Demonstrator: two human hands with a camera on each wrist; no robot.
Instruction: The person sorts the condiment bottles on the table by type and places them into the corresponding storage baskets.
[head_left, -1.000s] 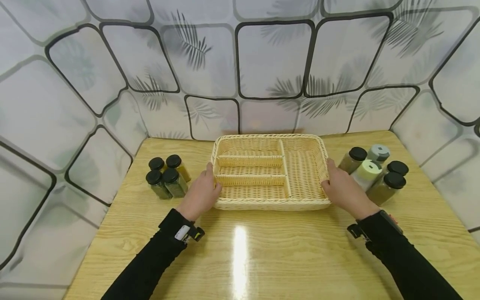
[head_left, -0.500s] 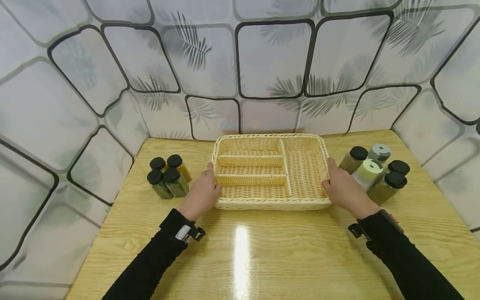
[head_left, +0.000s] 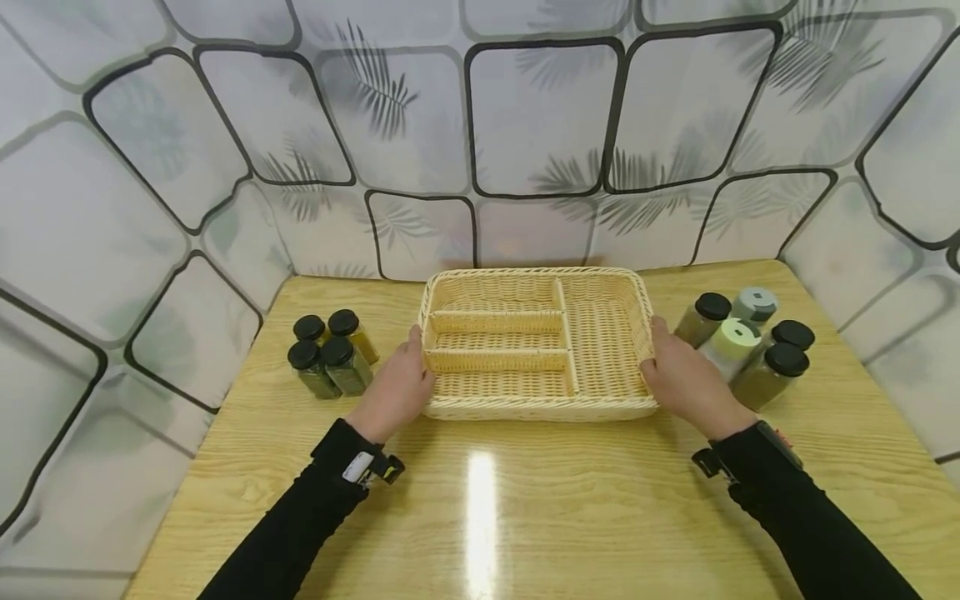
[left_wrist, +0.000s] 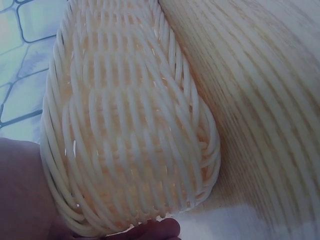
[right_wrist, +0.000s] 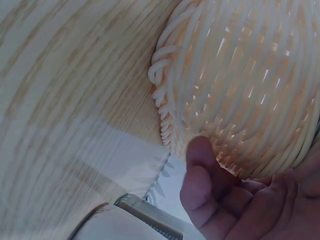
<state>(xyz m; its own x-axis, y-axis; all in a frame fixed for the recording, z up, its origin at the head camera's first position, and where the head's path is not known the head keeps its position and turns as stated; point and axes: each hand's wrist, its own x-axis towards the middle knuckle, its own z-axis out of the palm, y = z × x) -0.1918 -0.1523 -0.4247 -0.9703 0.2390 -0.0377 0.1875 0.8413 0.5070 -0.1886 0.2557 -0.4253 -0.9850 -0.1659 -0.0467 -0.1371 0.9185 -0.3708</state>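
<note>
Sleeves: both forearms wore black sleeves (head_left: 273,525), which reached forward over the near part of the table (head_left: 585,508).
Left hand: the left hand (head_left: 393,387) had its fingers curled around the basket's left end, with the tips showing past the edge in the left wrist view.
Right hand: the right hand (head_left: 686,375) gripped the opposite end, its fingers bent against the outer wall.
Basket: the woven basket (head_left: 540,408) lay between the hands near the table's back edge, and appeared to rest on the wood; holding both ends probably served to keep it level and square.
Dividers: a long divider (head_left: 567,342) set off one wide compartment on the right from three narrow ones on the left, presumably for sorting.
Jars: four small jars (head_left: 347,377) stood left of the basket and five larger jars (head_left: 772,375) right, perhaps grouped by size; whether the right hand touched any was unclear.
Backdrop: a patterned sheet (head_left: 543,117) rose behind the table.
</note>
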